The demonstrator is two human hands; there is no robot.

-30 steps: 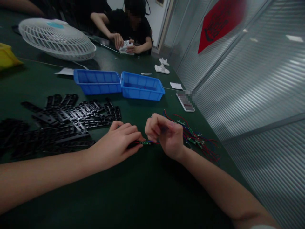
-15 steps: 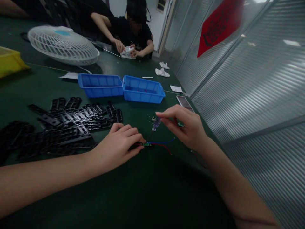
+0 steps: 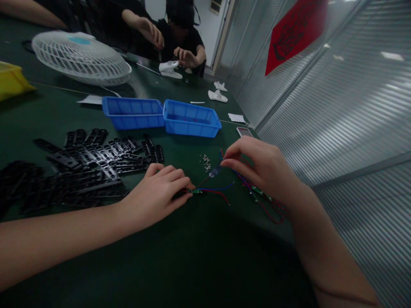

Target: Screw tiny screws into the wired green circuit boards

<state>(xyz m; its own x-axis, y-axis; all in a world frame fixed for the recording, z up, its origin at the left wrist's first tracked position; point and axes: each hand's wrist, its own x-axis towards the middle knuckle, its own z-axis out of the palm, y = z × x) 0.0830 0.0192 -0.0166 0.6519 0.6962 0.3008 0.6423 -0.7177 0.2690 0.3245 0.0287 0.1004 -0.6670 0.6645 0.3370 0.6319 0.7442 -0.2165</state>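
My left hand (image 3: 167, 186) pinches a small green circuit board (image 3: 197, 191) low over the table, between thumb and fingertips. Red and blue wires (image 3: 218, 190) trail from the board to the right. My right hand (image 3: 253, 160) is closed on the handle of a screwdriver (image 3: 214, 172) with a clear handle. Its shaft slants down and left, with the tip at the board beside my left fingertips. Behind the screwdriver lies a small heap of screws (image 3: 206, 161). More boards with red and blue wires (image 3: 260, 192) lie under and beside my right hand.
Many black plastic strips (image 3: 105, 158) are piled on the left. Beyond stand two blue bins (image 3: 192, 124), a white fan grille (image 3: 80, 57) and a yellow bin (image 3: 13, 81). A phone (image 3: 244, 131) lies near the right edge. Across the table a person works by a white part (image 3: 170, 68).
My right hand has moved slightly right, tilting the screwdriver lower. My left hand stays at the board. The person opposite has let go of the white part and raised one hand.
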